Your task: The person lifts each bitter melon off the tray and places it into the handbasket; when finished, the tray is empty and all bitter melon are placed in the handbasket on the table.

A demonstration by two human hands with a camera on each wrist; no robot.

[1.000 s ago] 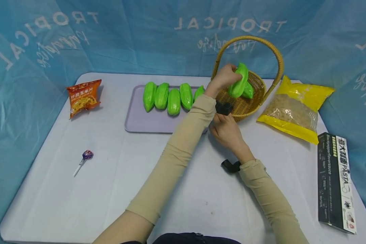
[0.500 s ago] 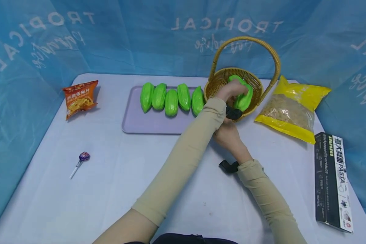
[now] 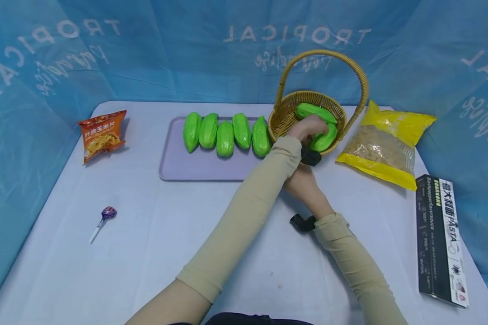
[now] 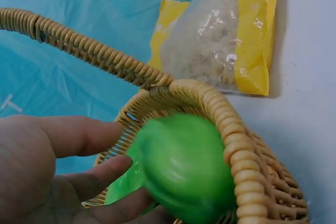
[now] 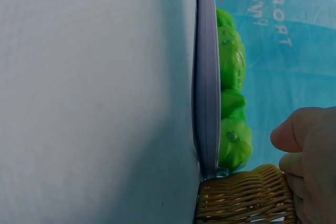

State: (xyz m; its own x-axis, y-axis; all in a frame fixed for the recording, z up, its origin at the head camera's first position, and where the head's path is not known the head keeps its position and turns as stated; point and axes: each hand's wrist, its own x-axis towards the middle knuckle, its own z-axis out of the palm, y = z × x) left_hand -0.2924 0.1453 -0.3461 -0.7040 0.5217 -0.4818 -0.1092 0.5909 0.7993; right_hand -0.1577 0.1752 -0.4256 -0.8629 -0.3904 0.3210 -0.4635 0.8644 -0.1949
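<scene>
Right hand (image 3: 302, 183) rests on the counter (image 3: 146, 253) near the basket (image 3: 282, 118), under the crossing left forearm; fingers look loosely curled, apparently empty. Farther: left hand (image 3: 307, 127) reaches into the basket, fingers wrapped round a green gourd (image 3: 324, 140) lying inside.

Snacks and packets lie around the lilac tray (image 3: 195, 167).
Left of the tray sits an orange crisp bag (image 3: 102, 135), with a lollipop (image 3: 104, 215) nearer the front; well right of it lie a yellow bag (image 3: 386, 143) and a black pasta box (image 3: 442, 239).
</scene>
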